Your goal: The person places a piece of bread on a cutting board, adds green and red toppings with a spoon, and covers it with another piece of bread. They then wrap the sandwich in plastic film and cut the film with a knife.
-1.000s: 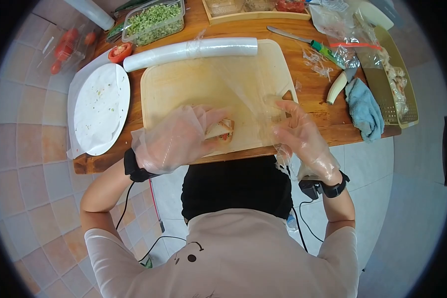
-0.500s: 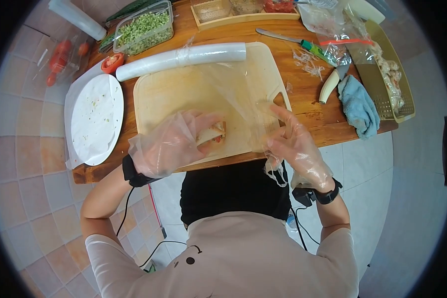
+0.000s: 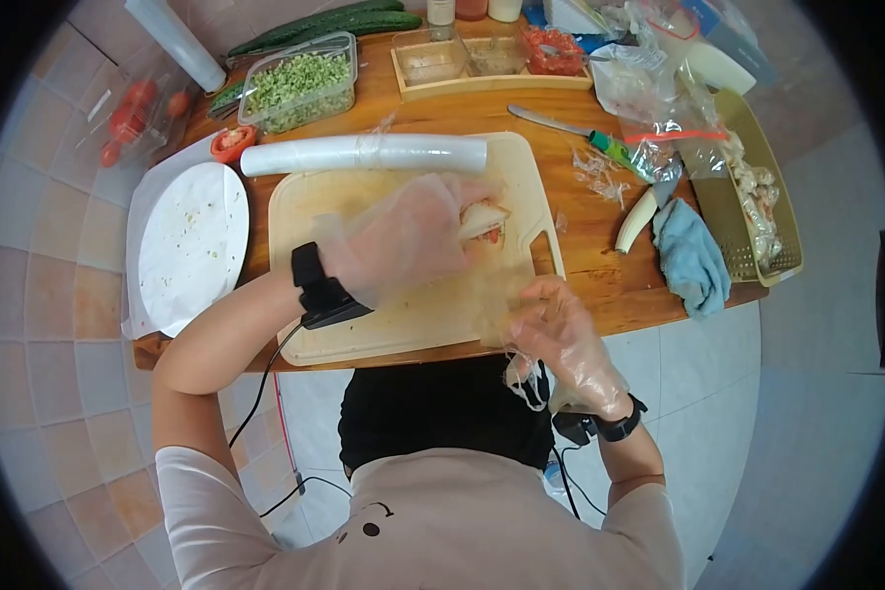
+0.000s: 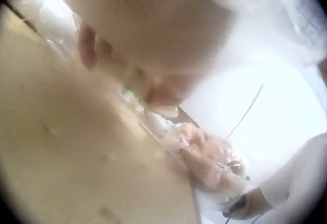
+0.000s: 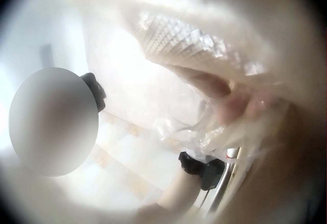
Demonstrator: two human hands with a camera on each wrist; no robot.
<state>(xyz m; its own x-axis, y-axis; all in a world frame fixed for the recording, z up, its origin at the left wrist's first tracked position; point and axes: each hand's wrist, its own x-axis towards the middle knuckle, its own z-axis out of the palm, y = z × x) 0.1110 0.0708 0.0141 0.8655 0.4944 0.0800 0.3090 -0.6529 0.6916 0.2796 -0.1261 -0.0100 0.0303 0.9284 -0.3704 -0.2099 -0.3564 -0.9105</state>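
In the head view my gloved left hand (image 3: 398, 241) reaches across the cutting board (image 3: 364, 329) and grips a small sandwich piece (image 3: 484, 220), whose cut face shows a red filling. Its fingers close in around the piece from the left side. My gloved right hand (image 3: 560, 339) is at the board's near right corner, pinching the bunched edge of some cling film (image 3: 497, 300). That film is so clear that its outline hardly shows over the board. Behind the sandwich lies the cling film roll (image 3: 354, 155), across the board's far edge. Both wrist views are blurred.
A white plate (image 3: 195, 246) with crumbs stands on the left. Behind are chopped greens in a tub (image 3: 300, 84), half a tomato (image 3: 233, 144) and a wooden tray (image 3: 492, 84). To the right lie a knife (image 3: 551, 120), a peeler-like handle (image 3: 636, 221), a blue cloth (image 3: 693, 256) and a basket (image 3: 787, 246).
My left hand has carried the sandwich piece away from my body and to the right. The right hand has drawn the film edge slightly nearer the board's front. The head view has tilted up.
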